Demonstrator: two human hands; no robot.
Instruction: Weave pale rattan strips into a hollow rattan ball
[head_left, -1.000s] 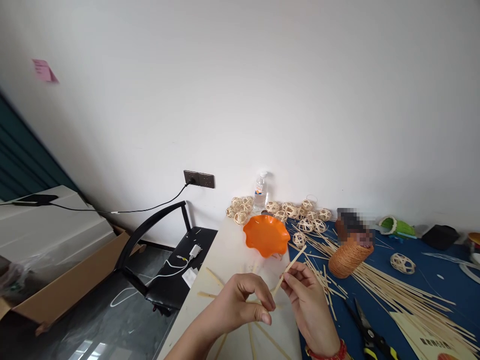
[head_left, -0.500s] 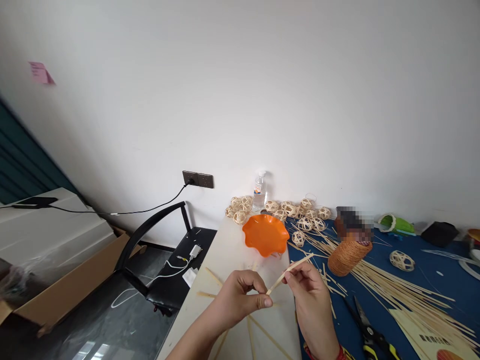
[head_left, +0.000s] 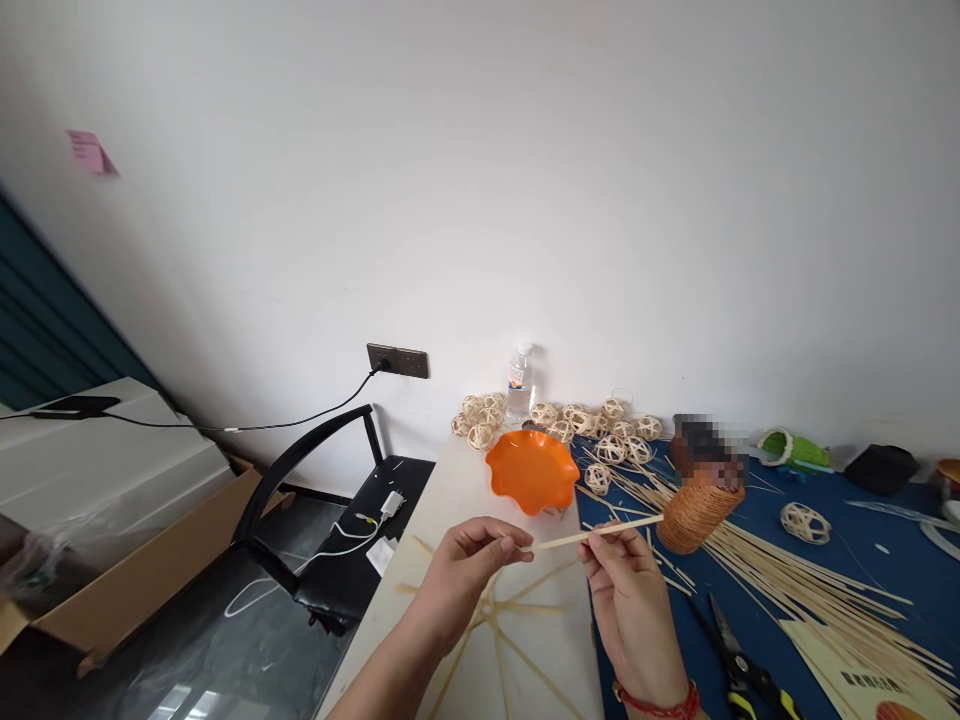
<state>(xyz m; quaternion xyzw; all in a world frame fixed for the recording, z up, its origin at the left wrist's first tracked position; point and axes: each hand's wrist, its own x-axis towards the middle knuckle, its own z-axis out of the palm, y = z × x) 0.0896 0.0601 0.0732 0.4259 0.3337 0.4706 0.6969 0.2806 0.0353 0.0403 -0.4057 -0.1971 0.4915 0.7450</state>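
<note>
A pale, flat bamboo strip (head_left: 562, 541) stretches between my two hands above the white board. My left hand (head_left: 480, 570) pinches its left end between thumb and fingers. Further along, my right hand (head_left: 626, 590) grips it with thumb and forefinger, and the free end points right toward a cone of orange-brown twine (head_left: 701, 515). Below my hands, several strips laid out like spokes (head_left: 517, 606) cross on the white board (head_left: 551, 650); my left hand and forearm hide part of them.
An orange wavy-rimmed dish (head_left: 532, 470) sits beyond my hands. Behind it stand a water bottle (head_left: 519, 385) and several woven balls (head_left: 611, 447). Loose strips (head_left: 810, 575) and black-and-yellow scissors (head_left: 739, 660) lie on the blue cloth at right. A black chair (head_left: 352, 540) is at left.
The strip has turned from a steep slant to nearly level. My left hand has moved up and slightly left, uncovering the crossing of the spokes; my right hand has shifted a little right.
</note>
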